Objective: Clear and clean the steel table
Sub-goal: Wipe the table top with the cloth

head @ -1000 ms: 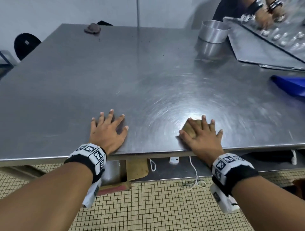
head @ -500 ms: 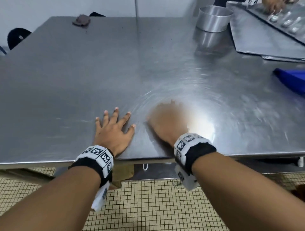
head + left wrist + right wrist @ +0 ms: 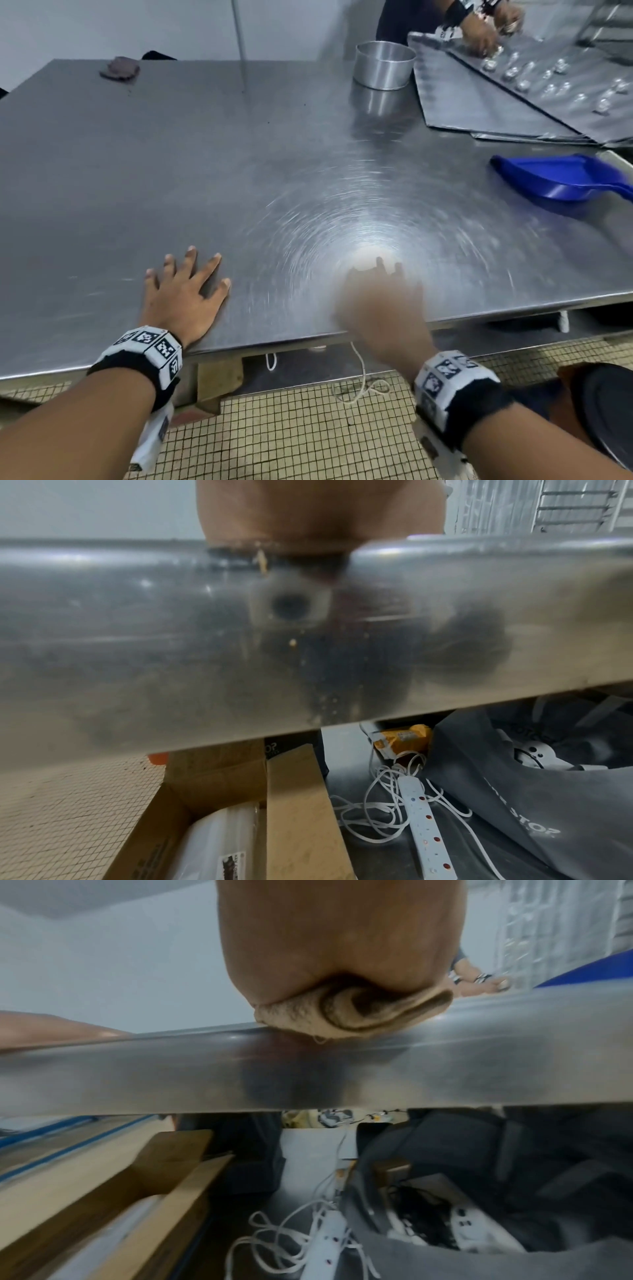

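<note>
I see the big steel table [image 3: 171, 171] filling most of my view, with flat metal trays [image 3: 479, 102] at 1 o'clock, a blue dustpan [image 3: 555, 178] at 3 o'clock, a round metal tin [image 3: 383, 68] at 12 o'clock and a small dark rag [image 3: 120, 68] far off at 11 o'clock. My left hand [image 3: 181, 298] lies flat on the table at 7 o'clock, fingers spread, holding nothing. My right hand [image 3: 376, 301] is blurry at 5 o'clock, pressing a tan cloth [image 3: 349, 1010] down near the table's front edge; its fingers look straight.
</note>
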`<state>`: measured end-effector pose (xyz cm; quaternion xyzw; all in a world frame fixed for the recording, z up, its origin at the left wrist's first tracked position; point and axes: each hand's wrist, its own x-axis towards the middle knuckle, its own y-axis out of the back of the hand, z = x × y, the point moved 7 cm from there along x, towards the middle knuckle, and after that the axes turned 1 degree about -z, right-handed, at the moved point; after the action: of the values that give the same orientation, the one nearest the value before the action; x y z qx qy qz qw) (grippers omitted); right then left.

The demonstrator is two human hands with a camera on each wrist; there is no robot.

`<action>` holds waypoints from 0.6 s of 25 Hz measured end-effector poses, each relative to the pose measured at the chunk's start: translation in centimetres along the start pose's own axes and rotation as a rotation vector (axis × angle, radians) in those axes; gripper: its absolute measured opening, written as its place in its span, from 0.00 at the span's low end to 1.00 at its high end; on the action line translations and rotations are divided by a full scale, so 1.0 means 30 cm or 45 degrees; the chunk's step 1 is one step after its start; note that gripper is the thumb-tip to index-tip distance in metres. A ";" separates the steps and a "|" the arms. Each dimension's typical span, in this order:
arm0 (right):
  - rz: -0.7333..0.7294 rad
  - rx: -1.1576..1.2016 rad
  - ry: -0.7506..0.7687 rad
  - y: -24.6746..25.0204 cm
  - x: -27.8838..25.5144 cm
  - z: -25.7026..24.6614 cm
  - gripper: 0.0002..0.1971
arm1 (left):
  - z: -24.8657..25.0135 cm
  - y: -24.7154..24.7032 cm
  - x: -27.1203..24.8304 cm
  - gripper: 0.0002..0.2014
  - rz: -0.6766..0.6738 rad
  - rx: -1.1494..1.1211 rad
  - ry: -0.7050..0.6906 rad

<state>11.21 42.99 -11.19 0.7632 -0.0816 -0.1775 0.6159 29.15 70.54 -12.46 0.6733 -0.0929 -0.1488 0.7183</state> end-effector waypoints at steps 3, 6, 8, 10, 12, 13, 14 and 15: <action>0.059 0.109 -0.212 0.057 0.036 0.196 0.36 | 0.003 -0.003 -0.007 0.30 -0.008 -0.003 -0.005; 0.077 0.176 -0.384 0.082 0.130 0.260 0.37 | 0.007 -0.002 -0.003 0.30 0.010 -0.003 0.000; 0.065 0.162 -0.436 0.082 0.193 0.241 0.38 | 0.007 -0.002 0.002 0.31 0.007 0.005 0.007; 0.053 0.159 -0.413 0.081 0.245 0.197 0.39 | 0.006 -0.002 0.006 0.30 0.019 0.013 0.021; 0.041 0.151 -0.336 0.075 0.283 0.144 0.39 | 0.009 -0.005 0.007 0.30 0.043 0.035 0.025; 0.033 0.145 -0.292 0.071 0.293 0.119 0.39 | 0.012 -0.009 0.009 0.31 0.047 0.038 0.028; 0.020 0.134 -0.242 0.063 0.297 0.096 0.39 | 0.014 -0.009 0.009 0.32 0.041 0.031 0.036; 0.007 0.117 -0.189 0.057 0.293 0.076 0.39 | 0.017 -0.009 0.008 0.33 0.031 0.021 0.050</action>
<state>18.64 37.50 -11.45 0.7751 -0.1372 -0.2279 0.5730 29.17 69.96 -12.69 0.6807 -0.0883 -0.1262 0.7162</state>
